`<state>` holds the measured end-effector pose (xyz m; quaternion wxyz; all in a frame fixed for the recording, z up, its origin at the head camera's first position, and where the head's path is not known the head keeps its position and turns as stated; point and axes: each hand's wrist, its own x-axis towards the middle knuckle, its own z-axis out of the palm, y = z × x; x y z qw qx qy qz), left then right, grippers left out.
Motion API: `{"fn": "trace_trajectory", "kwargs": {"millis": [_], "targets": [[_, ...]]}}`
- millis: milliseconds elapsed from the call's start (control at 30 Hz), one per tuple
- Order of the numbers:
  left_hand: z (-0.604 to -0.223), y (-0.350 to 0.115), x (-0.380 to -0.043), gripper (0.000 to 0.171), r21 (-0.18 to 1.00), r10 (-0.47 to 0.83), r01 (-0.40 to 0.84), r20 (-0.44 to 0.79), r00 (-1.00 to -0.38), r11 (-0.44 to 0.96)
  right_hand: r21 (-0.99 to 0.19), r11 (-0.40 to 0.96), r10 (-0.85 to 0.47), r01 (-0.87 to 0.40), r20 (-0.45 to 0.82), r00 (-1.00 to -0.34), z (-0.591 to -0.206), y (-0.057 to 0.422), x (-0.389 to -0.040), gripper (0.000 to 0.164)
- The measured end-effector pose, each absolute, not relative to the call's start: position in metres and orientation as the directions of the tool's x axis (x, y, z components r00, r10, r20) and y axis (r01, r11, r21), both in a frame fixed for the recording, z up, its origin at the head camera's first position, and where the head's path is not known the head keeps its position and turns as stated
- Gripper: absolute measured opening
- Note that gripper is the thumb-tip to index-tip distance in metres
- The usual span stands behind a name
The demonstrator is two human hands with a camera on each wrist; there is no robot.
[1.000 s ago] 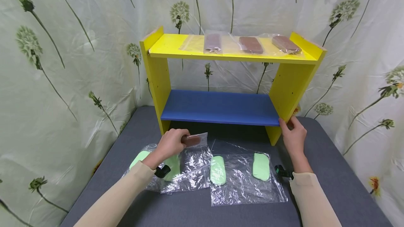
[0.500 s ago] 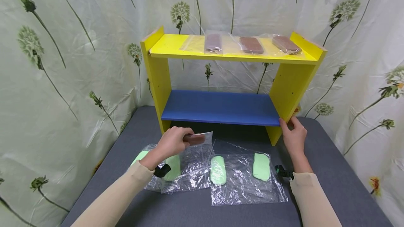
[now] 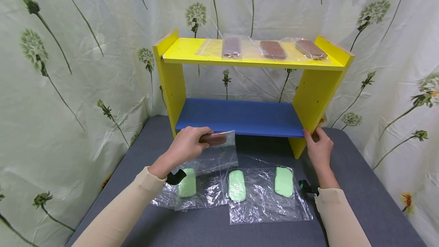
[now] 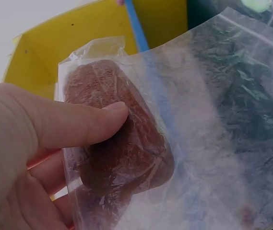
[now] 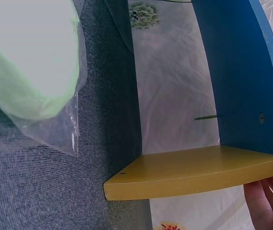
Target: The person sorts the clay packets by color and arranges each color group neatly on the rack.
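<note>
In the head view my left hand [image 3: 188, 144] holds up a clear zip bag with a brown slab [image 3: 217, 139] inside, in front of the blue shelf [image 3: 240, 115]. The left wrist view shows the thumb pressed across the bagged slab [image 4: 122, 163], fingers behind it, while the loose end of the bag [image 4: 232, 120] spreads rightward. At the right end of the shelf unit, my right hand [image 3: 319, 149] grips the yellow side panel [image 3: 317, 90], its thumb at the blue shelf's front corner. Fingertips [image 5: 258, 203] show against the panel's outer side in the right wrist view.
Several clear bags with pale green slabs [image 3: 237, 185] lie on the grey table [image 3: 192, 228] before the unit. On the yellow top shelf [image 3: 192, 50] rest three bagged brown slabs [image 3: 273, 49]. A flower-printed curtain [image 3: 85, 68] hangs close behind and on both sides.
My left hand has risen with the bagged brown slab, from just over the green slabs to the blue shelf's front edge, shifting slightly right. My right hand stays put.
</note>
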<state>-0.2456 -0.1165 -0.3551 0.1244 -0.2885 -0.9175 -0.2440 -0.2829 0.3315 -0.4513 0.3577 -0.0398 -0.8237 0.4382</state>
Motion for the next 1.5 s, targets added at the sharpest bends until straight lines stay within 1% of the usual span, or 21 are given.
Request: {"fn": "trace_trajectory", "kwargs": {"millis": [133, 400, 1000, 1267, 1400, 1500], "targets": [[-0.339, -0.115, -0.246, 0.029, 0.361, 0.479, 0.610, 0.391, -0.786, 0.706, -0.753, 0.609, 0.383, -0.250, 0.555, -0.738, -0.452, 0.332, -0.282, 0.035], [-0.306, -0.114, -0.249, 0.029, 0.333, 0.488, 0.664, 0.477, -0.732, 0.670, -0.749, 0.614, 0.382, -0.250, 0.558, -0.736, -0.452, 0.332, -0.283, 0.035], [-0.239, -0.106, -0.263, 0.027, 0.350, 0.435, 0.722, 0.615, -0.658, 0.598, -0.745, 0.612, 0.376, -0.265, 0.569, -0.732, -0.454, 0.334, -0.285, 0.033], [-0.207, -0.099, -0.265, 0.026, 0.338, 0.451, 0.763, 0.648, -0.613, 0.551, -0.744, 0.618, 0.376, -0.254, 0.564, -0.736, -0.453, 0.332, -0.285, 0.034], [-0.190, -0.098, -0.266, 0.027, 0.374, 0.434, 0.765, 0.656, -0.617, 0.524, -0.747, 0.616, 0.379, -0.251, 0.560, -0.737, -0.452, 0.331, -0.285, 0.034], [-0.180, -0.097, -0.269, 0.028, 0.438, 0.407, 0.756, 0.651, -0.640, 0.487, -0.750, 0.612, 0.381, -0.250, 0.557, -0.739, -0.452, 0.331, -0.284, 0.034]]}}
